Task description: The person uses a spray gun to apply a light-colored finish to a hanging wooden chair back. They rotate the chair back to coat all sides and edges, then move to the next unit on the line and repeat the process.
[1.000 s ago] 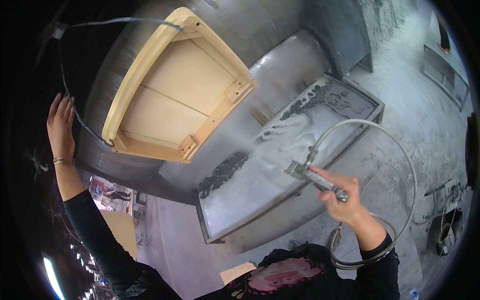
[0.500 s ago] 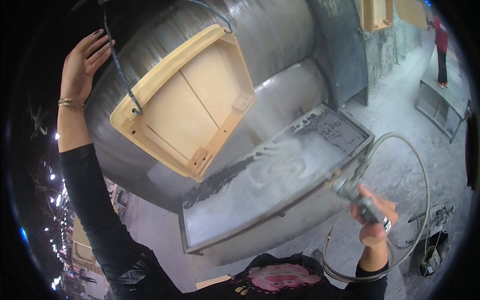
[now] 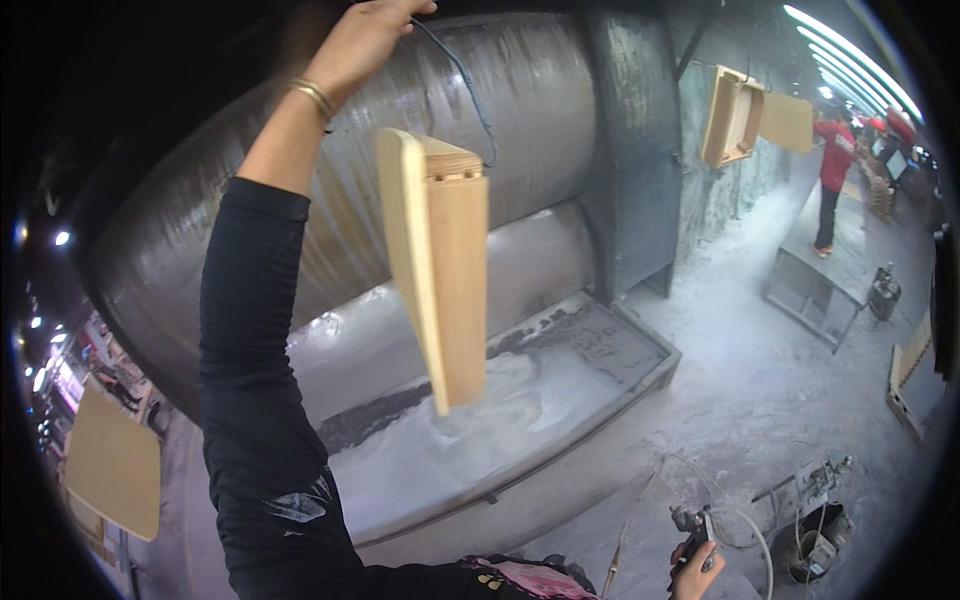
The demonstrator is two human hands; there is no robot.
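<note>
Well to the left of and below the left hand stands a flat tan panel with rounded corners [image 3: 112, 460]. Behind that hand and its black sleeve [image 3: 255, 330] spreads a large, curved, streaked grey metal drum [image 3: 330, 225]. The left hand [image 3: 370, 38], a bracelet at its wrist, is raised at the upper edge. Its fingertips are partly cut off, so whether they are apart or gripping cannot be told.

Just below and to the right of the left hand hangs a pale wooden furniture part with a curved edge and dark holes at its top end [image 3: 455, 290], seen side-on. A thin blue-grey cord [image 3: 465, 80] runs down from beside that hand's fingers to the part's top. Farther below, a long grey metal trough with whitish liquid [image 3: 640, 390] lies between the two hands.

The right hand [image 3: 697, 577], low down, is wrapped around the handle of a dark metal spray gun [image 3: 692, 525]. Far above this hand hangs a boxy pale wooden frame [image 3: 735, 115]. A pale flexible hose [image 3: 767, 560] curves just to its right, and beyond that stands a dark bucket [image 3: 822, 545]. Well above, in the distance, a person in a red top [image 3: 835, 165] stands on a grey metal platform [image 3: 810, 290].
</note>
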